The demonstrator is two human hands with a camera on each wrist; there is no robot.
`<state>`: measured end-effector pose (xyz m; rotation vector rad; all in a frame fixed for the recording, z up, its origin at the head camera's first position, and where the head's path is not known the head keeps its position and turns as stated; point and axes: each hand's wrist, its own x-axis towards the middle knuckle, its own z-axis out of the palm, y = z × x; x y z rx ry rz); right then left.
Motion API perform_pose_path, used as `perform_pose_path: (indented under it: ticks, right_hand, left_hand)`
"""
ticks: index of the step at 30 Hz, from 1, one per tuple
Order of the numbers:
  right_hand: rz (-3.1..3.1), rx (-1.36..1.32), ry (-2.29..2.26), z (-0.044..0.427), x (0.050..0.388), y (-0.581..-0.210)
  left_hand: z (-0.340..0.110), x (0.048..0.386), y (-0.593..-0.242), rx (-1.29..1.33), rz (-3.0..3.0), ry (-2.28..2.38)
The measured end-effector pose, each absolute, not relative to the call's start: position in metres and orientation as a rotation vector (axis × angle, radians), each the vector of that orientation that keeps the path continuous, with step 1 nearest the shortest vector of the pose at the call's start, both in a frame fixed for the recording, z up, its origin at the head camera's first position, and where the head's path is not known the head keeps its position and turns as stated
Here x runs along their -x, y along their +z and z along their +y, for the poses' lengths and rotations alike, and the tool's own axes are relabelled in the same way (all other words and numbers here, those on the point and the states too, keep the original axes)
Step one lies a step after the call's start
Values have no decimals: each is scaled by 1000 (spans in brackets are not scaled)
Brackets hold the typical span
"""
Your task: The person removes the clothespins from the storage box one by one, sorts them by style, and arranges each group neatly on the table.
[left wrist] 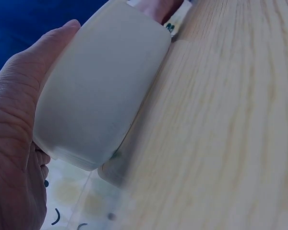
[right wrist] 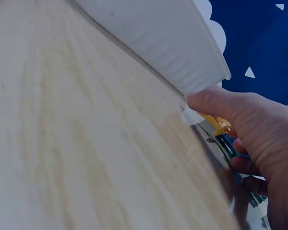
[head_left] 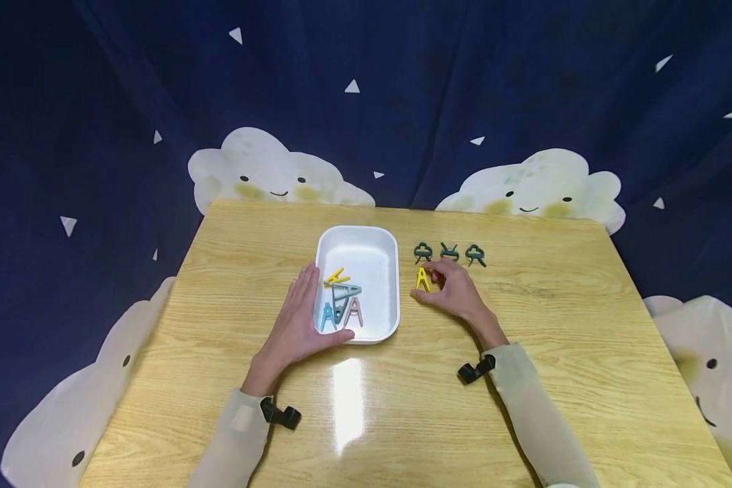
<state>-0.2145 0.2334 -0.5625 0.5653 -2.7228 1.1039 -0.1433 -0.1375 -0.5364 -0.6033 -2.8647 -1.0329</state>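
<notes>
A white box (head_left: 385, 285) holds several clips: a yellow clip (head_left: 338, 277), grey-green ones, a blue clip (head_left: 327, 316) and a pink clip (head_left: 354, 312). My left hand (head_left: 295, 325) rests with straight fingers along the box's left side, thumb at its near rim; the left wrist view shows this hand (left wrist: 19, 115) against the box wall (left wrist: 105, 81). Right of the box, my right hand (head_left: 457, 290) holds another yellow clip (head_left: 423, 279) between thumb and fingers. In the right wrist view that clip (right wrist: 221, 125) is partly hidden by the hand (right wrist: 264, 129).
Three dark green clips (head_left: 423, 252) lie in a row on the wooden table (head_left: 561, 325), just beyond my right hand. A dark blue curtain (head_left: 402, 81) with clouds and triangles hangs behind the table's far edge.
</notes>
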Motion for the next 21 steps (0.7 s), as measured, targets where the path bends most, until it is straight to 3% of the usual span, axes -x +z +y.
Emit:
perform_pose_path:
  ticks: [21]
  right_hand:
    - [-2824, -552, 1036, 237, 212, -563]
  left_hand:
    - [-137, 143, -536, 598, -2857, -1033]
